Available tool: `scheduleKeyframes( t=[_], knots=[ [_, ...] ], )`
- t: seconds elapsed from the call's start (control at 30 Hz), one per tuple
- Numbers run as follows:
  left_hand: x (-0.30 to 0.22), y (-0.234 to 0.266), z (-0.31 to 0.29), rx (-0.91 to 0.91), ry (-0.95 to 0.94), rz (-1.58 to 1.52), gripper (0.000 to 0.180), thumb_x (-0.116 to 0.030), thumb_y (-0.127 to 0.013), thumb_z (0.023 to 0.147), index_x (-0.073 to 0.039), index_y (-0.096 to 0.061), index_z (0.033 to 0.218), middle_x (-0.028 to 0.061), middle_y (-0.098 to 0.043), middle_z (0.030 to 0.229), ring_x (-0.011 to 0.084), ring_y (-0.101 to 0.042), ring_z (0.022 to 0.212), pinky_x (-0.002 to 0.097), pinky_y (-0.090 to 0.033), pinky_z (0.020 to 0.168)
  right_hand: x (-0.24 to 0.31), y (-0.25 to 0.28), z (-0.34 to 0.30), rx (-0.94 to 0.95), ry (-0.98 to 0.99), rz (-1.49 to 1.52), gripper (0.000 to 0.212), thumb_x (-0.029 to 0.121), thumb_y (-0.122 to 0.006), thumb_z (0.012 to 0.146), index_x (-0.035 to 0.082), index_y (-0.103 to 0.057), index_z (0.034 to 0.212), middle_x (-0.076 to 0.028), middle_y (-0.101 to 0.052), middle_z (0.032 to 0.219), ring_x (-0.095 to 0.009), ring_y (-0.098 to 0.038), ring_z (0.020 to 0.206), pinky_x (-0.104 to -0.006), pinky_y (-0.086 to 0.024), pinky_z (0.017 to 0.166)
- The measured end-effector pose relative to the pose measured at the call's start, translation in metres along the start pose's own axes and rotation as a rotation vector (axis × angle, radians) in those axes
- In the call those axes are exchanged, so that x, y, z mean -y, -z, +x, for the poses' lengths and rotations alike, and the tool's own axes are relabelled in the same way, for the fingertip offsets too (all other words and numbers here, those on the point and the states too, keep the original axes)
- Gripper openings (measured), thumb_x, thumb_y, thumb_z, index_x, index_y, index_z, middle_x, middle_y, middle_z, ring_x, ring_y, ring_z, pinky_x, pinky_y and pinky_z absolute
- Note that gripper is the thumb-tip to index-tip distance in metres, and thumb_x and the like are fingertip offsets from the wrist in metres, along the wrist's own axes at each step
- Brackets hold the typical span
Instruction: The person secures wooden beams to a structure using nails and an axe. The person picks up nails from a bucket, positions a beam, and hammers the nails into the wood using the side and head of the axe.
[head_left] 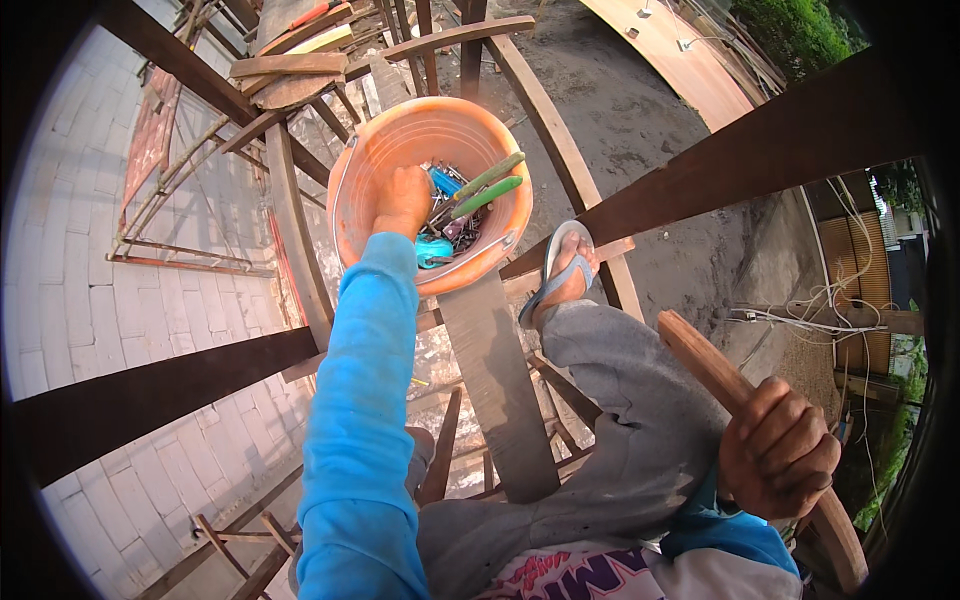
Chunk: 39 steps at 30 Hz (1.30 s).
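Note:
An orange bucket (430, 122) with a wire handle sits on the planking in front of me. My left hand (403, 203) reaches down into it at its left side, and its fingers are hidden. Inside lie many small metal pieces like nails (462, 222), a tool with green handles (487, 196) leaning on the right rim, a blue item (444, 182) and a rounded turquoise object (432, 250). At the lower right my right hand (785, 450) is closed round a wooden batten (705, 365), which slants past my knee and sticks out at both ends.
A narrow plank (500, 390) runs from the bucket toward me. My sandalled foot (570, 265) rests on timber right of the bucket. Dark beams (740, 150) cross both sides. A pale block wall (90, 300) stands left; ground (660, 110) and loose cables (825, 300) show right, lower down.

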<state>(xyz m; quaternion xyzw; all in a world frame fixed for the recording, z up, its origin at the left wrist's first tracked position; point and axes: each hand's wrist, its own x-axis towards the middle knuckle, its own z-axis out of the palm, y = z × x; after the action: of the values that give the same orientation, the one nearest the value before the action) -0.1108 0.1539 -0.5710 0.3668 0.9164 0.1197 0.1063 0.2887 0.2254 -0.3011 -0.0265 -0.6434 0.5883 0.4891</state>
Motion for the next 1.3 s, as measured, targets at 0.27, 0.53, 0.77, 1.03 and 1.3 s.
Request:
scheduleKeyframes(
  t=[0.27, 0.53, 0.77, 1.03, 1.3],
  knots=[
    [-0.017, 0.022, -0.008, 0.058, -0.123, 0.265, 0.021, -0.015, -0.057, 0.085, -0.006, -0.072, 0.096, 0.0195, -0.069, 0.104, 0.0345, -0.068, 0.095, 0.0444, -0.055, 0.082, -0.002, 0.003, 0.001, -0.015, 0.003, 0.013, 0.045, 0.038, -0.067, 0.087, 0.016, -0.043, 0.056, 0.003, -0.044, 0.047, -0.011, -0.043, 0.039, -0.0275, -0.039, 0.048],
    [-0.012, 0.033, -0.009, 0.171, -0.135, 0.227, 0.018, -0.022, -0.068, 0.076, -0.012, -0.069, 0.091, 0.0168, -0.067, 0.102, 0.0342, -0.064, 0.100, 0.0471, -0.050, 0.087, -0.001, 0.007, 0.000, -0.023, 0.013, 0.013, 0.045, 0.036, -0.066, 0.089, 0.016, -0.043, 0.058, 0.003, -0.044, 0.048, -0.011, -0.044, 0.040, -0.0278, -0.041, 0.046],
    [0.005, 0.034, -0.006, 0.169, -0.247, 0.027, 0.014, -0.018, -0.063, 0.083, -0.006, -0.067, 0.089, 0.0179, -0.066, 0.101, 0.0358, -0.061, 0.098, 0.0445, -0.047, 0.086, -0.003, 0.013, 0.000, 0.029, 0.018, -0.001, 0.043, 0.038, -0.064, 0.092, 0.016, -0.043, 0.061, 0.003, -0.045, 0.049, -0.011, -0.045, 0.041, -0.0275, -0.044, 0.048],
    [0.013, 0.039, -0.009, 0.068, -0.192, -0.522, 0.016, -0.015, -0.063, 0.082, -0.001, -0.069, 0.087, 0.0168, -0.068, 0.091, 0.0282, -0.065, 0.088, 0.0384, -0.049, 0.081, -0.002, 0.013, -0.001, -0.008, 0.002, 0.049, 0.043, 0.037, -0.064, 0.091, 0.016, -0.043, 0.060, 0.003, -0.046, 0.050, -0.011, -0.045, 0.042, -0.0277, -0.042, 0.049],
    [0.011, 0.044, -0.024, -0.016, -0.106, -0.617, 0.019, -0.016, -0.066, 0.082, 0.001, -0.071, 0.089, 0.0166, -0.070, 0.082, 0.0261, -0.067, 0.079, 0.0359, -0.051, 0.077, 0.000, 0.014, -0.001, 0.016, -0.009, 0.034, 0.041, 0.037, -0.061, 0.094, 0.018, -0.044, 0.061, 0.005, -0.045, 0.050, -0.010, -0.044, 0.042, -0.0268, -0.040, 0.050]
  ],
)
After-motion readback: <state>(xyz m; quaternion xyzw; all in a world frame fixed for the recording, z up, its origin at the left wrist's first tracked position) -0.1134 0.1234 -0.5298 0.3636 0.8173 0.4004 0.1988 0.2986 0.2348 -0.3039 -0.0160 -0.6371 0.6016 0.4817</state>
